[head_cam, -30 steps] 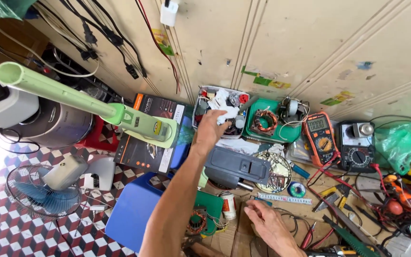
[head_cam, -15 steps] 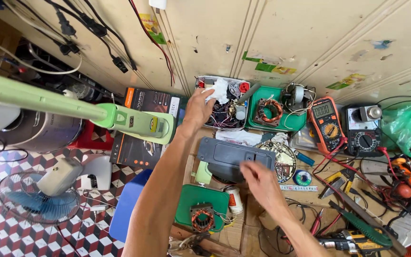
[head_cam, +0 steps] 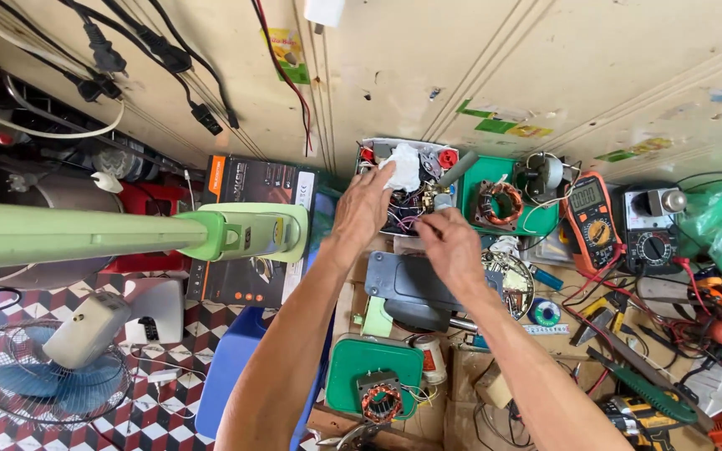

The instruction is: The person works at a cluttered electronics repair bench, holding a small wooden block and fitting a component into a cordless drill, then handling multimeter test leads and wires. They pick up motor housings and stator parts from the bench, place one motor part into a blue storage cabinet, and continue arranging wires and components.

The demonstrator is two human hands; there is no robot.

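Observation:
My left hand (head_cam: pixel 362 209) reaches into an open grey tray of small parts (head_cam: pixel 369 149) against the wall, its fingers on a crumpled white cloth (head_cam: pixel 403 167). My right hand (head_cam: pixel 451 249) hovers just right of it at the tray's near edge, fingers pinched together over the wires; whether it holds anything is unclear. Under both hands lies a dark grey plastic housing (head_cam: pixel 403 288). A green tray holding a copper-wound motor stator (head_cam: pixel 495 202) sits to the right of the parts tray.
A light green fan stand (head_cam: pixel 127 235) juts in from the left over a black box (head_cam: pixel 248 179). An orange multimeter (head_cam: pixel 592 219), a second meter (head_cam: pixel 652 234), tools and wires crowd the right. A green tray with a stator (head_cam: pixel 375 380) and a blue fan (head_cam: pixel 43 380) lie below.
My right hand rose from the bench front up to the parts tray beside my left hand. The left hand stayed at the tray. The view moved closer.

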